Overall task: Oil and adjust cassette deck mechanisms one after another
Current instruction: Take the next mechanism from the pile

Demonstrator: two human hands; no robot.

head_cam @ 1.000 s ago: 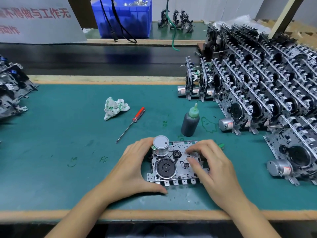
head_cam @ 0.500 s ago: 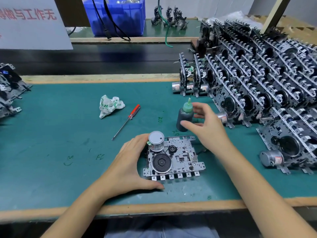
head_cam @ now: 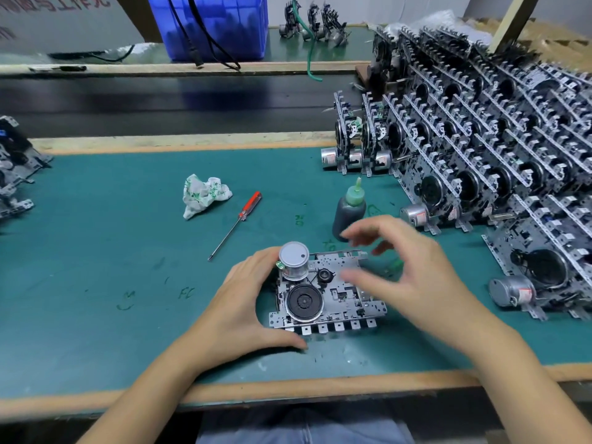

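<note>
Metal cassette deck mechanism (head_cam: 326, 296), lying flat near the bench edge, is gripped at its left end by the left hand (head_cam: 237, 302), while the blurred, empty, loosely spread right hand (head_cam: 407, 270) is held between it and the upright oil bottle (head_cam: 349, 216) just beyond.

An electronics assembly workshop: rows of identical cassette deck mechanisms (head_cam: 499, 149) stand stacked on a green-matted workbench (head_cam: 96, 251) beside a dark conveyor belt (head_cam: 160, 104), a blue parts bin (head_cam: 211, 24) and a screwdriver (head_cam: 238, 221).
</note>
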